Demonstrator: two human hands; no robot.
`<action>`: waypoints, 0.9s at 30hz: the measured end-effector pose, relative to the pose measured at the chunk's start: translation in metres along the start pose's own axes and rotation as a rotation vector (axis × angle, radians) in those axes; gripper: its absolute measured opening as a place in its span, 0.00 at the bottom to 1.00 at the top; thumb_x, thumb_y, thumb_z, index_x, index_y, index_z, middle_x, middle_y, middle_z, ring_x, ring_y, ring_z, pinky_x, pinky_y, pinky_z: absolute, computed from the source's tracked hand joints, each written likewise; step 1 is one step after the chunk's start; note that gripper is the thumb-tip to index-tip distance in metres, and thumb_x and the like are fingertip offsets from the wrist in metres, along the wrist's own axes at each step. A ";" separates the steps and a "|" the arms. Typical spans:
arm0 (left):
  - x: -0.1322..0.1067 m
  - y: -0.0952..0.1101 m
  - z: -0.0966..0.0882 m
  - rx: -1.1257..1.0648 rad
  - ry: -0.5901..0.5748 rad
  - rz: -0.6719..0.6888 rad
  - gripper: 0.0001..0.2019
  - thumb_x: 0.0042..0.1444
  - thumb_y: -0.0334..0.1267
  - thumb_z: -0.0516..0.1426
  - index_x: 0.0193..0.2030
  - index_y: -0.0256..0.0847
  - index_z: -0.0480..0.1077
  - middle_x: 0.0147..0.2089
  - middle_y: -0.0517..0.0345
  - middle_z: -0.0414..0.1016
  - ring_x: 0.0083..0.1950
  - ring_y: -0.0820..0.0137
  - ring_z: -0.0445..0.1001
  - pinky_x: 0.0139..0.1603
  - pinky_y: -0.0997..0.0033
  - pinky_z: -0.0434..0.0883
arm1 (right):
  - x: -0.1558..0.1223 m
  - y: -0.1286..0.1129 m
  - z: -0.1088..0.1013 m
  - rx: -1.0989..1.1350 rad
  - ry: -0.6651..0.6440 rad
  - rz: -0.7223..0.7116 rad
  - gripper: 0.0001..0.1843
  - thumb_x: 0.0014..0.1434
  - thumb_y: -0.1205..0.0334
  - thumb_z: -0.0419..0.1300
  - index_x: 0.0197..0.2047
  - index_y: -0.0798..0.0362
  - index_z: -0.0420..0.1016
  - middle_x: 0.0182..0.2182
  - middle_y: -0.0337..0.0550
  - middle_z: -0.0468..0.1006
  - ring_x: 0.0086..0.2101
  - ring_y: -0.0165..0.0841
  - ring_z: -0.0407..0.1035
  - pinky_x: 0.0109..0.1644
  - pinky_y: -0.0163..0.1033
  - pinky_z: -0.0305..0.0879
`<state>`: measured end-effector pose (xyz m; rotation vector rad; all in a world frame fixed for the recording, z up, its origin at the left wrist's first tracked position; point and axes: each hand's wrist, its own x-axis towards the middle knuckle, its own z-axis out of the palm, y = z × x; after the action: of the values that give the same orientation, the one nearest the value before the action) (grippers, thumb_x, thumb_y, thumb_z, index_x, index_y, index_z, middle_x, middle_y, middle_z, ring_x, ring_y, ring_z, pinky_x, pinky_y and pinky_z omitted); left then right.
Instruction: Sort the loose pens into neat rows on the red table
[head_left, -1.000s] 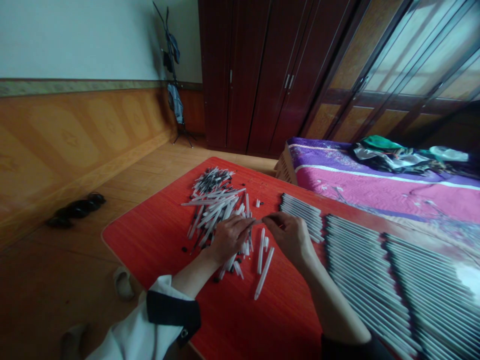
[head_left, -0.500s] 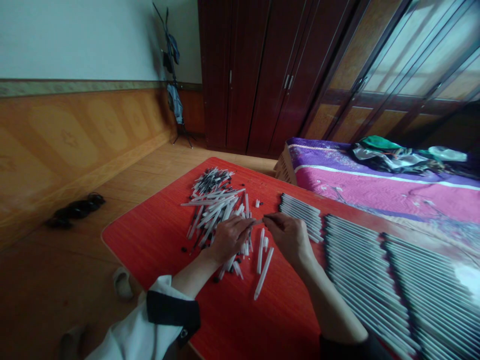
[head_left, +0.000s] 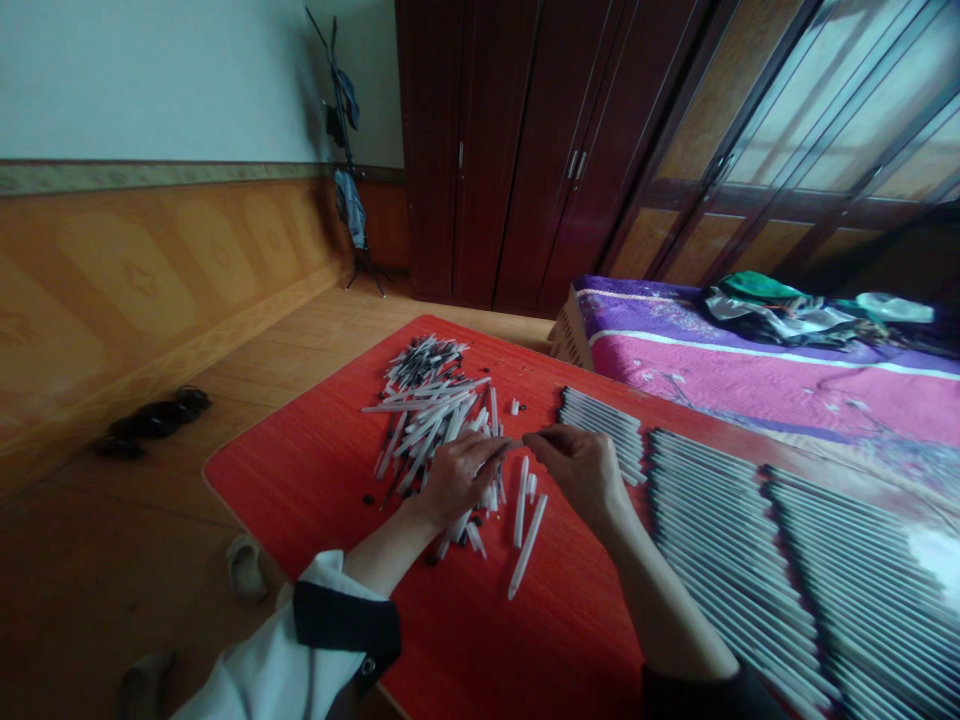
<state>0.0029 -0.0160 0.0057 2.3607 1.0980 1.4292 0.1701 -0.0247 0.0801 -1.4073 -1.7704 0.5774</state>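
My left hand (head_left: 457, 478) and my right hand (head_left: 581, 472) meet above a red table (head_left: 315, 470), fingers pinched round a thin pen part (head_left: 519, 442) held between them. Behind and under my left hand lies a loose pile of white pen barrels and black caps (head_left: 431, 410). Two loose white barrels (head_left: 527, 540) lie just in front of my hands. To the right, finished pens lie in neat rows (head_left: 742, 540), with a shorter row (head_left: 604, 425) just beyond my right hand.
A bed with a purple and pink cover (head_left: 750, 370) stands behind the table. Dark wooden wardrobes (head_left: 525, 150) fill the back wall. Dark shoes (head_left: 150, 420) and a pale slipper (head_left: 244, 565) lie on the wooden floor at left. A coat stand (head_left: 345, 150) is in the corner.
My hands have stayed almost in place; the right hand's fingers shifted slightly at the pen part. The piles and rows have not moved.
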 end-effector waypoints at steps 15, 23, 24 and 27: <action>0.000 0.000 -0.001 0.004 -0.016 0.004 0.12 0.60 0.34 0.49 0.46 0.39 0.70 0.39 0.53 0.75 0.40 0.69 0.73 0.43 0.67 0.71 | 0.001 0.001 -0.001 -0.030 -0.005 0.004 0.20 0.54 0.50 0.55 0.31 0.58 0.79 0.20 0.44 0.77 0.21 0.30 0.68 0.24 0.34 0.62; 0.000 0.001 -0.001 0.021 -0.010 0.018 0.12 0.60 0.35 0.49 0.46 0.40 0.70 0.39 0.54 0.76 0.40 0.69 0.73 0.43 0.67 0.71 | -0.001 0.003 0.001 -0.041 0.010 -0.035 0.17 0.54 0.54 0.55 0.28 0.57 0.79 0.20 0.44 0.77 0.22 0.30 0.69 0.24 0.33 0.62; 0.000 0.001 -0.001 0.025 -0.012 0.018 0.12 0.60 0.35 0.49 0.46 0.40 0.70 0.39 0.54 0.76 0.40 0.70 0.73 0.43 0.67 0.71 | -0.001 0.003 0.000 -0.049 0.016 -0.023 0.19 0.55 0.52 0.55 0.27 0.57 0.79 0.19 0.43 0.76 0.21 0.30 0.68 0.24 0.33 0.61; 0.000 0.000 -0.001 0.024 -0.007 -0.006 0.12 0.60 0.36 0.49 0.47 0.40 0.70 0.39 0.54 0.76 0.41 0.69 0.73 0.43 0.67 0.71 | 0.000 0.002 -0.002 0.056 -0.029 -0.011 0.20 0.55 0.51 0.54 0.35 0.59 0.79 0.22 0.44 0.78 0.23 0.31 0.70 0.24 0.33 0.63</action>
<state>0.0024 -0.0167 0.0063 2.3748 1.1252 1.4129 0.1732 -0.0241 0.0798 -1.3569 -1.7700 0.6391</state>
